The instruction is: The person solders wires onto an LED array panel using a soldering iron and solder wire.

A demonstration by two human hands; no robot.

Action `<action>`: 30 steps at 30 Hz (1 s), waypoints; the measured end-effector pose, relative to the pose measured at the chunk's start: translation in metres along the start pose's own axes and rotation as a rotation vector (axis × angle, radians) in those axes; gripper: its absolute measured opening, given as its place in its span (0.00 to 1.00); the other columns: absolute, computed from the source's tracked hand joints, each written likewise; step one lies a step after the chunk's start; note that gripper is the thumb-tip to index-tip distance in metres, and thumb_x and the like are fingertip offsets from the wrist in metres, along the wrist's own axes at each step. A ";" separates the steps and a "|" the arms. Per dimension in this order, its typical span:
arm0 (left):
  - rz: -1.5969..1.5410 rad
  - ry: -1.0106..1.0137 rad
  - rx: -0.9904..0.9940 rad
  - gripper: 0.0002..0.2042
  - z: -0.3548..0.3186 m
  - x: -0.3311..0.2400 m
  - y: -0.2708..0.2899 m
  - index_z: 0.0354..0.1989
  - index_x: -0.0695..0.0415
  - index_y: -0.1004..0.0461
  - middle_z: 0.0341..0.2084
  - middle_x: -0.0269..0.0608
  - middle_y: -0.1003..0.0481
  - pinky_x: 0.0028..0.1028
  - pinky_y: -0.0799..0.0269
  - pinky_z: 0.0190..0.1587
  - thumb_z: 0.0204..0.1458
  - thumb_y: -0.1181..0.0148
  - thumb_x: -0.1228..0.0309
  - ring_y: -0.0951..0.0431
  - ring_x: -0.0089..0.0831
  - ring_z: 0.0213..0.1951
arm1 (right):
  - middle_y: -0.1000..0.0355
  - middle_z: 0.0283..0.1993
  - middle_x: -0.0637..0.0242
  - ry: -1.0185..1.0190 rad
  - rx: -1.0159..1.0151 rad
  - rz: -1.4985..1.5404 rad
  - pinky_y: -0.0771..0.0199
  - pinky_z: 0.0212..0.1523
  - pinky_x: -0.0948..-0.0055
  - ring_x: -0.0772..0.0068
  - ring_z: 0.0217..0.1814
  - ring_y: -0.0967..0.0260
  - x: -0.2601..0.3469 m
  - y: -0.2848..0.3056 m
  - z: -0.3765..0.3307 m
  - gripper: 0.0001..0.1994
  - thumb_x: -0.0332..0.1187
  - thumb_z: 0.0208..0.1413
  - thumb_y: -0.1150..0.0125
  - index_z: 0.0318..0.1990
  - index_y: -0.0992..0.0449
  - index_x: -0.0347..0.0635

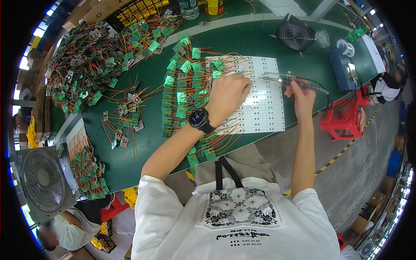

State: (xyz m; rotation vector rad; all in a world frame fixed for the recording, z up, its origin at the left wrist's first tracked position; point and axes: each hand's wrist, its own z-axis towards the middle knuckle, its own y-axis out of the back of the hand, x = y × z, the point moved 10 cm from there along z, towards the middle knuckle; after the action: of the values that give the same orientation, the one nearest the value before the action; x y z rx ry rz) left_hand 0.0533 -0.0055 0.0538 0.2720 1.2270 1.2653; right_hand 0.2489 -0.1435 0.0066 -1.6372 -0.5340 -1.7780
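Soldering iron (pixel 294 80), light and rigid with a hot tip, sits clamped by its handle in right hand (pixel 300 96); left hand (pixel 227 96) lies loosely closed on the thin white panel (pixel 264 104)

The left hand (pixel 227 97) rests flat on a white panel (pixel 264 104) on the green desk (pixel 147 86), beside small green boards (pixel 186 86) with coloured wires. The right hand (pixel 301 95) holds a soldering iron (pixel 294 80) over the panel.

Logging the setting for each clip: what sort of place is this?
Most likely an electronics assembly workshop. The right hand holds a soldering iron over a white LED panel, the left hand rests on the panel, and heaps of small green circuit boards with coloured wires cover the green workbench.
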 end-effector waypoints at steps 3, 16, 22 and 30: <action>0.017 0.008 0.006 0.06 0.000 0.002 -0.001 0.28 0.58 0.21 0.26 0.42 0.22 0.38 0.28 0.30 0.49 0.41 0.70 0.23 0.44 0.27 | 0.25 0.30 0.59 0.014 0.003 0.014 0.30 0.28 0.79 0.73 0.26 0.28 0.001 0.001 -0.001 0.10 0.25 0.56 0.39 0.44 0.26 0.29; 0.154 -0.052 0.075 0.06 0.006 0.001 -0.014 0.29 0.57 0.20 0.25 0.40 0.25 0.38 0.27 0.30 0.50 0.41 0.69 0.23 0.43 0.27 | 0.25 0.31 0.57 -0.003 0.052 -0.061 0.30 0.29 0.78 0.72 0.27 0.27 -0.001 -0.002 -0.005 0.11 0.24 0.56 0.40 0.45 0.26 0.28; 0.088 -0.010 0.083 0.07 0.006 0.008 -0.011 0.29 0.57 0.20 0.28 0.41 0.24 0.38 0.26 0.32 0.50 0.42 0.69 0.23 0.44 0.29 | 0.25 0.31 0.57 -0.011 0.053 -0.068 0.30 0.30 0.77 0.72 0.27 0.27 -0.002 -0.001 -0.004 0.11 0.24 0.56 0.41 0.45 0.27 0.28; -0.031 -0.044 0.109 0.08 0.008 -0.008 -0.006 0.32 0.64 0.33 0.21 0.55 0.26 0.45 0.30 0.30 0.56 0.51 0.70 0.26 0.54 0.25 | 0.25 0.30 0.58 -0.030 0.024 -0.046 0.33 0.30 0.76 0.72 0.27 0.30 -0.002 0.000 -0.005 0.13 0.26 0.56 0.39 0.46 0.27 0.27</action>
State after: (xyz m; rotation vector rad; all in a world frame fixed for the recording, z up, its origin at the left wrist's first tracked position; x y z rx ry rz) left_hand 0.0649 -0.0105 0.0570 0.3567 1.2597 1.1625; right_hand 0.2453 -0.1463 0.0041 -1.6499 -0.6086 -1.7756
